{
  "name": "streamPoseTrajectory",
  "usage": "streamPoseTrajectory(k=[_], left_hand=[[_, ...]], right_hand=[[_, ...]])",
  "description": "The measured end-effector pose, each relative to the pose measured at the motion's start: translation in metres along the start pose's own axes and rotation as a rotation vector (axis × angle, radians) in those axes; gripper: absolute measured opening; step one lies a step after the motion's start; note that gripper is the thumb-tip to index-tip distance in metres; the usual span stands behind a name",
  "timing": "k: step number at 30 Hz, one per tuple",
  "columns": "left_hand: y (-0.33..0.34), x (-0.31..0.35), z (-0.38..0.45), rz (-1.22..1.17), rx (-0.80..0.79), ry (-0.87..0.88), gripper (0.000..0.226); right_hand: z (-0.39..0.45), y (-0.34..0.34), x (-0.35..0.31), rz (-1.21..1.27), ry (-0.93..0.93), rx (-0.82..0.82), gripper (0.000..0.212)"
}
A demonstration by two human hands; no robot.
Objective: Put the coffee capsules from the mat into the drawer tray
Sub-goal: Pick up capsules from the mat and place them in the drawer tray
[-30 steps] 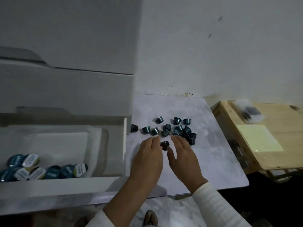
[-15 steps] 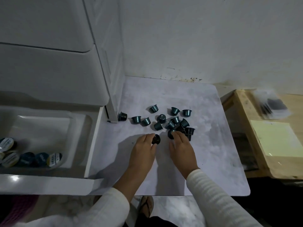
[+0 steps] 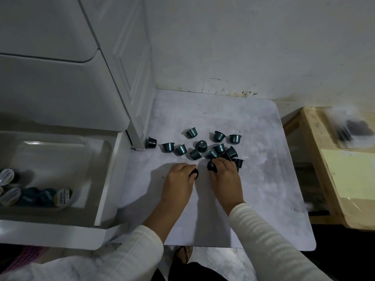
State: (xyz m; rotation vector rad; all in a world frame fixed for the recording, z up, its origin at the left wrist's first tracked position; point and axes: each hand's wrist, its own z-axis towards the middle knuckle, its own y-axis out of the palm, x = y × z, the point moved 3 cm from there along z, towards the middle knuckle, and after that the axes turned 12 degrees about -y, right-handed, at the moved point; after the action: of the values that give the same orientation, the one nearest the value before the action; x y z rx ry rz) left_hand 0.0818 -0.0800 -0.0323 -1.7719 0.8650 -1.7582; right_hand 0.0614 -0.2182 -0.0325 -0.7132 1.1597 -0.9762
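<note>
Several dark teal coffee capsules lie scattered on a pale grey mat. My left hand rests on the mat with its fingers closed around one dark capsule. My right hand sits just right of it, at the near edge of the pile, pinching another dark capsule. To the left, the open white drawer holds a clear tray with several capsules lying foil-side up in its near left part.
One capsule lies apart by the foot of the white cabinet. A wooden crate with a plastic packet stands right of the mat. The wall runs along the back. My foot shows below the mat's near edge.
The camera has swung right, so the drawer slid toward the left edge. My right hand has closed on a capsule at the pile's near edge. My left hand keeps its capsule.
</note>
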Motion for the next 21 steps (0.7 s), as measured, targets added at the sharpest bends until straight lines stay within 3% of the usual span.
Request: streamPoseTrajectory(k=[15, 21], left_hand=[[-0.001, -0.006, -0.006, 0.103, 0.050, 0.083, 0.030], [-0.010, -0.011, -0.012, -0.113, 0.052, -0.180, 0.028]], right_hand=[[-0.011, -0.004, -0.007, 0.114, 0.067, -0.005, 0.016], [-0.013, -0.010, -0.013, 0.263, 0.206, 0.028, 0.021]])
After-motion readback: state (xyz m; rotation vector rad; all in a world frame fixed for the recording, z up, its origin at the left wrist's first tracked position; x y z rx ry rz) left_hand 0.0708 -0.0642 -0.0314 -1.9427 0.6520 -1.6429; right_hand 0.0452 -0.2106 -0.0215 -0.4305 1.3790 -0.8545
